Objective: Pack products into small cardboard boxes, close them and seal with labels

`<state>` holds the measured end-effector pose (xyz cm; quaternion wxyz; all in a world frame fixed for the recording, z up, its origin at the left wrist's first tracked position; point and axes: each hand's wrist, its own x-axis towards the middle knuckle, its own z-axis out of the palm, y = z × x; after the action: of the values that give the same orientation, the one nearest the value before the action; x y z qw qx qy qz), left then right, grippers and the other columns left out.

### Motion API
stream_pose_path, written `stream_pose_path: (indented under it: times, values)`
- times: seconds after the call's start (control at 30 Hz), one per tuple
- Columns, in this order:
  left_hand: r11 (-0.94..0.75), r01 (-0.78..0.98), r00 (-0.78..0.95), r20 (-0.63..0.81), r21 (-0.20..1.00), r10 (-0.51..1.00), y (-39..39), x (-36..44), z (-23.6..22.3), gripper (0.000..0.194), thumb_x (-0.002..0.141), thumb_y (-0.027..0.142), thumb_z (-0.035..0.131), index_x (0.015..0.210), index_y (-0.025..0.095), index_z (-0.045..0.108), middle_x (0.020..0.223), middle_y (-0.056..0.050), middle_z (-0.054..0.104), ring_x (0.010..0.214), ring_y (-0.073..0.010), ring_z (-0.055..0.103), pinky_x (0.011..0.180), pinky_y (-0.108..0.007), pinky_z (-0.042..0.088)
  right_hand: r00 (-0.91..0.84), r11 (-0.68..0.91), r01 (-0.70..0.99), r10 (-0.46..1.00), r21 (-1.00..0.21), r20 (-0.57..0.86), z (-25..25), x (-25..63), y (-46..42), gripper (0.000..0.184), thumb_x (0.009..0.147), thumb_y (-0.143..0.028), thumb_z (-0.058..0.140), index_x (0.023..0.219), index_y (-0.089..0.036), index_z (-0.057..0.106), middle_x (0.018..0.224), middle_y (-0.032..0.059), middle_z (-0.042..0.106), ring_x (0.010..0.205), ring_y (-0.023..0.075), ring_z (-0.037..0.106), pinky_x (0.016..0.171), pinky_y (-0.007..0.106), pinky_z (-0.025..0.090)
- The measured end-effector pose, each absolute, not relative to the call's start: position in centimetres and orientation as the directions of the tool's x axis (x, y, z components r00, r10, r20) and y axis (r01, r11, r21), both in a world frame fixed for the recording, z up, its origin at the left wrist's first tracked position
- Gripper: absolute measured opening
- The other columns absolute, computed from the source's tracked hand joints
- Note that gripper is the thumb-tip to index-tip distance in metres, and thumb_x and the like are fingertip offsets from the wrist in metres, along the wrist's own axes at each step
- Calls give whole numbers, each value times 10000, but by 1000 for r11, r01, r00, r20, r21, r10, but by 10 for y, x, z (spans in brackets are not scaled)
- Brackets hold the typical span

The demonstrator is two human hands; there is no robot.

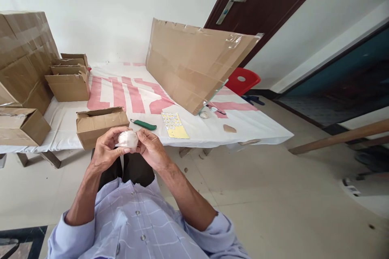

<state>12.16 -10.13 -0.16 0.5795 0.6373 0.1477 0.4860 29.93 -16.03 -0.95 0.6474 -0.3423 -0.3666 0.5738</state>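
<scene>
A small white rounded item (128, 139) is between my two hands, above the front edge of the table; its exact kind is hard to make out. My left hand (107, 148) grips it from the left, thumb below and fingers over the top. From the other side, my right hand (152, 148) has its thumb and fingers closed on it. Just behind my hands stands a small cardboard box (101, 126) with its top open. A green utility knife (144, 124) lies to its right, followed by a yellow sheet of white stickers (175, 125).
Big cardboard boxes (26, 56) and several small open boxes (68, 87) fill the table's left side. A large cardboard panel (194, 60) leans at the back. Near its lower corner lies a tape roll (206, 113), with a brown scrap (229, 128) farther right. A red chair (243, 79) stands behind.
</scene>
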Motion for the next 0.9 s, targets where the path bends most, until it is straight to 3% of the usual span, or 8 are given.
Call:
stream_pose_path:
  times: [0.1, 0.23, 0.47, 0.63, 0.9]
  values:
    - [-160, -433, 471, 374, 887, 799, -100, 125, -9, 550, 762, 456, 1056, 1223, 241, 844, 1191, -99, 854, 1022, -241, 798, 915, -364, 665, 133, 168, -418, 984, -893, 123, -7, 298, -167, 613, 802, -795, 917, 950, -234, 721, 856, 12, 771, 779, 180, 751, 675, 319, 685]
    - [-148, -391, 463, 333, 908, 821, -101, 128, -12, 573, 780, 559, 1025, 1219, 232, 855, 1162, -110, 848, 1004, -248, 785, 923, -389, 660, 161, 254, -255, 963, -933, 218, -2, 299, -174, 605, 794, -729, 958, 1079, -250, 721, 942, 28, 806, 790, 186, 765, 726, 352, 701]
    - [-134, -352, 494, 305, 927, 814, -108, 125, -6, 515, 938, 589, 888, 1347, 279, 839, 1227, -104, 847, 1041, -255, 785, 889, -389, 664, 198, 370, -32, 913, -928, 357, 1, 306, -176, 526, 860, -641, 928, 1171, -268, 729, 842, -16, 732, 768, 173, 708, 761, 328, 643]
    - [-103, -290, 592, 263, 951, 762, -109, 122, 2, 544, 992, 666, 794, 1302, 224, 860, 1155, -134, 863, 861, -243, 786, 829, -414, 674, 219, 378, 168, 886, -911, 408, 7, 312, -182, 365, 889, -516, 909, 1096, -251, 767, 741, -42, 677, 674, 155, 628, 696, 309, 580]
    - [-187, -193, 570, 265, 963, 778, -116, 128, 16, 543, 955, 693, 830, 1188, 203, 859, 920, -76, 840, 726, -197, 761, 730, -348, 673, 248, 374, 226, 871, -899, 424, 9, 303, -184, 360, 885, -561, 890, 951, -257, 710, 611, -76, 584, 564, 132, 525, 572, 275, 490]
